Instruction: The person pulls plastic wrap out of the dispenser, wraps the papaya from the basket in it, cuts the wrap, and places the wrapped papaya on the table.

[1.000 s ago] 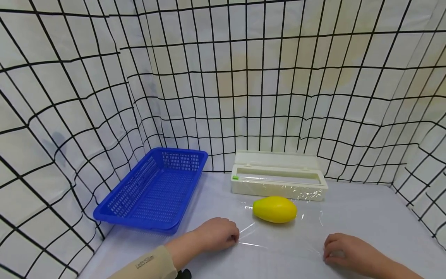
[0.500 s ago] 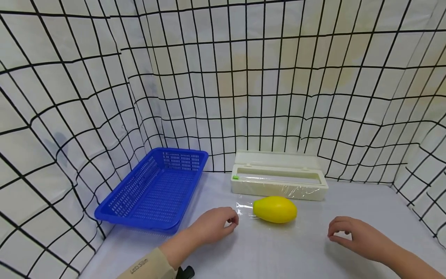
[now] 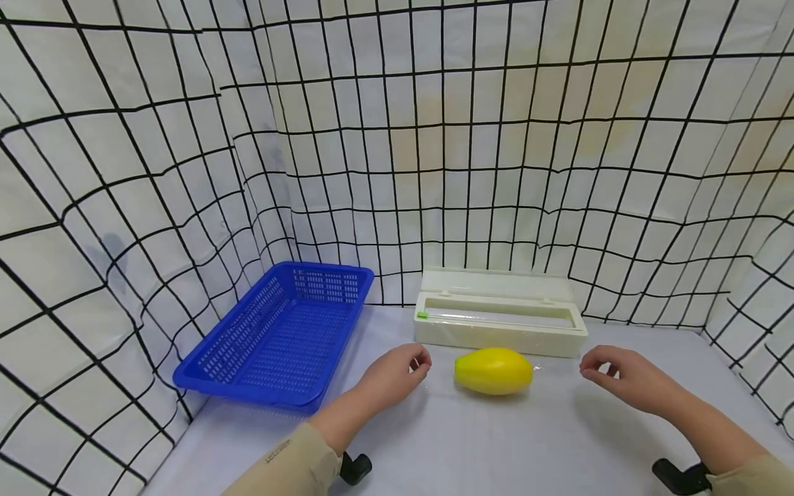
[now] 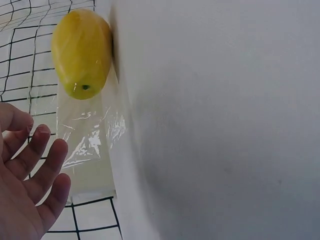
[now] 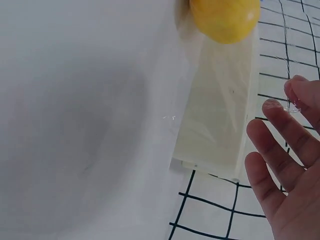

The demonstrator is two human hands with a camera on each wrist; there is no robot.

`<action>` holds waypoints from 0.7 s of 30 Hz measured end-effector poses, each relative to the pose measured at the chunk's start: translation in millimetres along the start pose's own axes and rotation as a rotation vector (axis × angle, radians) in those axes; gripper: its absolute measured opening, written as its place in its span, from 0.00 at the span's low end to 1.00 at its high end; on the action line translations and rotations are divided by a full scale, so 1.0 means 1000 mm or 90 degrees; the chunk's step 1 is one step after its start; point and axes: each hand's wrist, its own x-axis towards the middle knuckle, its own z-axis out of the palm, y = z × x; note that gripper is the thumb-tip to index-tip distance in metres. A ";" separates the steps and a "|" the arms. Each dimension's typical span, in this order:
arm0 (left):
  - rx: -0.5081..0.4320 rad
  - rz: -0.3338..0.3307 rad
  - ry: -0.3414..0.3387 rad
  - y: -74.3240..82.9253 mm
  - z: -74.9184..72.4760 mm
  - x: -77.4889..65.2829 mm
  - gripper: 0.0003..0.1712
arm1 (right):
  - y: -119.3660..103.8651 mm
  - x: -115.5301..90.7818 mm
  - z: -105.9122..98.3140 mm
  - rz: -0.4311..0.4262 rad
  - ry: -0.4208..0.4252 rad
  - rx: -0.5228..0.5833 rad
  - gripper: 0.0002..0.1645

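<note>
A yellow papaya [image 3: 494,372] with a greenish tip lies on its side at the middle of the white table. Clear plastic wrap [image 4: 90,142] stretches beside and behind it, glinting with creases in the left wrist view. To the papaya's left, my left hand [image 3: 392,375] is raised above the table and pinches one corner of the wrap between thumb and index finger, its other fingers loosely bent. My right hand [image 3: 633,380], on the other side, pinches the opposite corner; a bunched bit of film shows at its fingertips [image 5: 272,103]. Most of the wrap is nearly invisible in the head view.
Behind the papaya stands a cream wrap dispenser box [image 3: 496,339], lid raised, with a roll [image 3: 496,317] inside and a green slider [image 3: 422,315] at its left end. A blue plastic basket [image 3: 285,344] sits at the left. Black-gridded white walls [image 3: 471,151] enclose the table.
Both hands have risen off the table and moved away from the body, towards the box, lifting the near edge of the wrap. The papaya, basket and box stay in place.
</note>
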 end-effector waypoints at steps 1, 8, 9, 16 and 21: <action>-0.004 -0.003 0.005 0.000 0.001 0.002 0.05 | 0.001 0.003 0.000 0.008 0.003 0.003 0.05; -0.028 -0.023 0.036 -0.003 0.009 0.019 0.04 | 0.010 0.021 0.006 0.058 -0.002 0.041 0.10; -0.029 -0.025 0.039 -0.004 0.009 0.021 0.04 | 0.012 0.023 0.008 0.061 -0.002 0.045 0.10; -0.023 -0.048 0.046 -0.010 0.013 0.037 0.03 | 0.026 0.033 0.018 0.074 0.001 0.067 0.08; -0.027 -0.068 0.013 -0.015 0.018 0.043 0.02 | 0.028 0.035 0.025 0.103 -0.018 0.084 0.09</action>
